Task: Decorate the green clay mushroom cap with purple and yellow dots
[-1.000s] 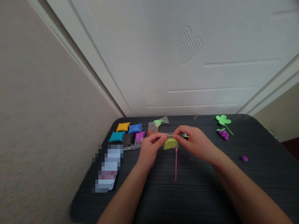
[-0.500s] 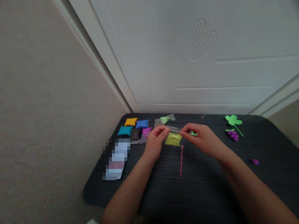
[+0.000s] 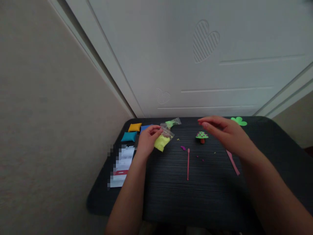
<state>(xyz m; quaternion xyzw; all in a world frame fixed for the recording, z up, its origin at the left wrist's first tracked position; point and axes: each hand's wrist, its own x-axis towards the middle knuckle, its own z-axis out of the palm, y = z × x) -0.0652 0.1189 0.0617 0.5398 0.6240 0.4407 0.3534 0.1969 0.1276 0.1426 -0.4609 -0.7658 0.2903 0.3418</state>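
Note:
My left hand [image 3: 148, 138] pinches the top of a clear zip bag with yellow clay [image 3: 162, 142] in it, and the bag hangs tilted. My right hand [image 3: 223, 130] is raised off to the right, fingers stretched out, the thumb a little apart from them; I see nothing held there. Below its fingertips a small clay mushroom [image 3: 202, 136] stands on the table, its green cap dotted with pink and its stem reddish brown. A thin pink modelling stick [image 3: 188, 164] lies between the hands. Near its top is a purple clay scrap [image 3: 183, 148].
Orange [image 3: 135, 127] and teal [image 3: 129, 136] clay packets lie left, beside a partly covered blue packet [image 3: 145, 128]. A phone [image 3: 121, 169] is in front of them. Behind lies a light-green clay bag [image 3: 172, 123]. At right are a pink flat tool [image 3: 233, 163] and a green clover shape [image 3: 239, 121].
My hands have parted: the left has carried the yellow bag leftward, and the right has let go and moved right. The mushroom and purple scrap now show between them.

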